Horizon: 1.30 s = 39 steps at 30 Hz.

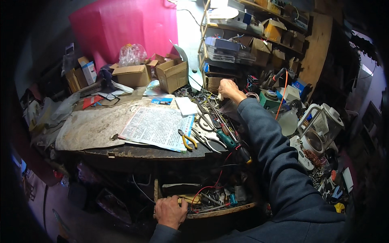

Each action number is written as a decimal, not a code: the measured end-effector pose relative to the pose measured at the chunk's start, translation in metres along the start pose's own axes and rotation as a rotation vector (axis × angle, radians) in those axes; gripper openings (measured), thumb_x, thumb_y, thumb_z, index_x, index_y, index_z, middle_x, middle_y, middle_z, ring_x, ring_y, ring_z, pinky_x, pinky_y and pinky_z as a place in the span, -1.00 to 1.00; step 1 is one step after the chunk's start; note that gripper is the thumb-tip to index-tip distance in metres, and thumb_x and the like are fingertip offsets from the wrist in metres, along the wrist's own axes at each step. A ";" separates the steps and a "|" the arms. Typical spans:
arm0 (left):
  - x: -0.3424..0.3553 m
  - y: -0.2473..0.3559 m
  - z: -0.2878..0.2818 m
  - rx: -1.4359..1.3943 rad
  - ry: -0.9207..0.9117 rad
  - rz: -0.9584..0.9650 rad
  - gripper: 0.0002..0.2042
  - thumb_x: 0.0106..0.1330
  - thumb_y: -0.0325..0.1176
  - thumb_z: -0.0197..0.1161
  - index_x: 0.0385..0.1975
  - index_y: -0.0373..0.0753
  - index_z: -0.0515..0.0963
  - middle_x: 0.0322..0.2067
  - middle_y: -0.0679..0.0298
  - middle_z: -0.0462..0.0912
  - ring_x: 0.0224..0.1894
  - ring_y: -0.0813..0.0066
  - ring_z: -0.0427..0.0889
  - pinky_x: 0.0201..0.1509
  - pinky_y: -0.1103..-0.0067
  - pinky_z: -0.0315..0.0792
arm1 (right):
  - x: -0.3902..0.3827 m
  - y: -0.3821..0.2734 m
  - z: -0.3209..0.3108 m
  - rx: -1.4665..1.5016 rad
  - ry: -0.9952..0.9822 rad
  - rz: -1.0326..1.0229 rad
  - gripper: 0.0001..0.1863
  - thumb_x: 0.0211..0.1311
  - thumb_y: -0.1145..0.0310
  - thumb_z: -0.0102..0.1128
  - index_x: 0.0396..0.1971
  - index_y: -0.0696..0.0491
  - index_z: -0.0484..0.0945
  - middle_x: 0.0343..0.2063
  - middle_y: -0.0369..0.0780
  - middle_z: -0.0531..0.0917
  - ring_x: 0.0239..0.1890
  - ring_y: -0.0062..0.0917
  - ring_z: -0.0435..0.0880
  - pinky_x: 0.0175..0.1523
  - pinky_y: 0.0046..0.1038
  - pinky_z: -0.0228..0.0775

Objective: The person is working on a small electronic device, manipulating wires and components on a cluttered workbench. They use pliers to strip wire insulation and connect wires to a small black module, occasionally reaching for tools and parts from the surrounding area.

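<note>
My left hand [171, 211] rests at the front left corner of an open wooden drawer [221, 212], its fingers curled over the edge. Inside that drawer lie loose parts, a red wire and a teal cylindrical piece [233, 199]. Stretched to the back of the bench, my right hand [231, 90] is closed, its fingers bent down beside a small whitish bit that I cannot make out. Beneath it are jumbled small parts. Nearer along the bench lie yellow-handled cutters [187, 140], pliers [208, 139] and a green-handled screwdriver [226, 139].
A printed sheet [158, 127] and a white pad [186, 106] lie on the stained bench cover [87, 128]. Cardboard boxes [172, 75] stand at the back, below crowded shelves [255, 30]. At the right are a white appliance [320, 123] and an orange cable [282, 95].
</note>
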State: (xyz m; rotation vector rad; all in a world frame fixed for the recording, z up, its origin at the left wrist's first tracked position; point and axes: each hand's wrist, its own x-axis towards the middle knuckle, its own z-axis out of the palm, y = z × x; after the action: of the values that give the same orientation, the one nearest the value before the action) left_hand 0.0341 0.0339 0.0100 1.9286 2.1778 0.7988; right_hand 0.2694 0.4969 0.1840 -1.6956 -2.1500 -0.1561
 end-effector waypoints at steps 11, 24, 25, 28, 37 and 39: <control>0.001 0.001 0.001 0.001 0.002 0.013 -0.70 0.16 -0.15 0.26 -0.54 -0.32 0.65 -0.49 0.02 0.70 -0.38 0.06 0.67 -0.06 0.31 0.50 | -0.017 -0.020 -0.037 -0.075 -0.035 -0.167 -0.78 -0.01 0.31 0.41 -0.43 0.16 0.70 -0.35 0.05 0.73 -0.21 -0.03 0.72 -0.12 -0.13 0.56; -0.002 -0.001 0.004 0.036 0.062 0.074 -0.70 0.20 -0.15 0.24 -0.58 -0.28 0.63 -0.52 0.05 0.69 -0.39 0.09 0.66 -0.11 0.30 0.48 | -0.270 -0.159 -0.053 0.192 -0.919 -0.989 -0.80 0.06 0.34 0.28 -0.36 0.16 0.61 -0.46 -0.02 0.68 -0.37 -0.10 0.69 -0.27 -0.18 0.54; -0.002 -0.002 0.005 0.039 0.071 0.079 -0.70 0.20 -0.15 0.24 -0.59 -0.28 0.63 -0.53 0.06 0.69 -0.40 0.10 0.66 -0.11 0.31 0.48 | -0.288 -0.156 -0.042 0.174 -0.897 -0.910 -0.81 0.10 0.34 0.23 -0.38 0.15 0.62 -0.46 0.00 0.68 -0.36 -0.07 0.68 -0.27 -0.16 0.54; -0.004 -0.001 0.003 0.046 0.091 0.081 -0.70 0.21 -0.16 0.23 -0.60 -0.27 0.63 -0.54 0.08 0.69 -0.43 0.13 0.67 -0.12 0.32 0.48 | -0.328 -0.138 -0.036 0.118 -0.815 -0.746 -0.82 0.14 0.35 0.18 -0.45 0.15 0.65 -0.47 0.00 0.69 -0.36 -0.03 0.70 -0.29 -0.13 0.55; -0.003 0.003 0.000 0.042 0.081 0.091 -0.75 0.21 -0.19 0.26 -0.47 -0.25 0.71 -0.55 0.08 0.69 -0.44 0.15 0.67 -0.18 0.29 0.52 | -0.351 -0.104 -0.017 -0.086 -0.780 -0.548 -0.83 0.06 0.31 0.25 -0.46 0.09 0.69 -0.45 -0.03 0.71 -0.33 -0.09 0.73 -0.30 -0.15 0.56; -0.004 0.004 0.000 0.044 0.103 0.106 -0.77 0.20 -0.20 0.27 -0.49 -0.24 0.70 -0.56 0.08 0.68 -0.44 0.15 0.67 -0.22 0.28 0.52 | -0.347 -0.113 -0.014 -0.014 -0.777 -0.637 -0.80 0.09 0.28 0.25 -0.44 0.11 0.68 -0.45 -0.02 0.70 -0.33 -0.05 0.71 -0.30 -0.13 0.54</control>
State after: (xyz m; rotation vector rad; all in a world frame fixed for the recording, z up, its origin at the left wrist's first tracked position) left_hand 0.0383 0.0307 0.0110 2.0840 2.1831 0.8933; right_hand 0.2299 0.1482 0.0848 -1.0963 -3.2057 0.3823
